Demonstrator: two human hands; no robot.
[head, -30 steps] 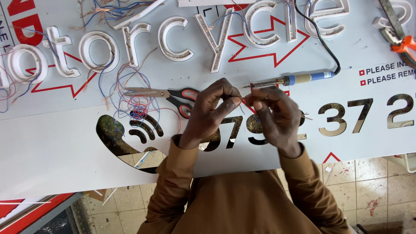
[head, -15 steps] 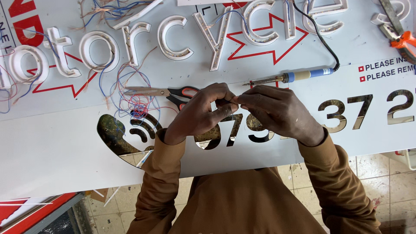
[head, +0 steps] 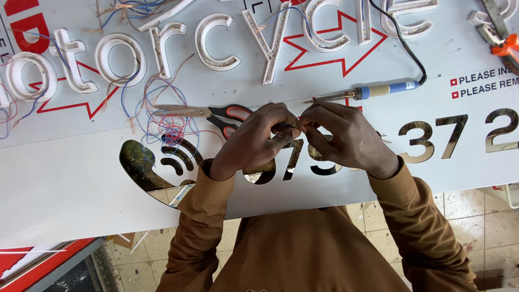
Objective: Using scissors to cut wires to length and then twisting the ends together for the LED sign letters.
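Note:
My left hand point(head: 258, 141) and my right hand point(head: 346, 136) meet fingertip to fingertip over a white sign board point(head: 70, 184), pinching a thin wire point(head: 292, 125) between them. Both hands hover above mirrored numerals point(head: 427, 141) set in the board. Just beyond my fingers lies a soldering iron point(head: 373, 92) with a blue and cream handle. Scissors point(head: 208, 113) with red and black handles lie left of my left hand, next to a tangle of red and blue wires point(head: 170, 121).
Raised white channel letters point(head: 216, 40) with wiring run across the back of the board. A black cord point(head: 403, 46) leads from the iron. Orange-handled pliers point(head: 505, 43) lie at the far right. Tiled floor point(head: 476, 216) shows below the board's edge.
My hands have stayed together on the wire, shifting slightly; my right hand has flattened and turned over the numerals. The tools have not moved.

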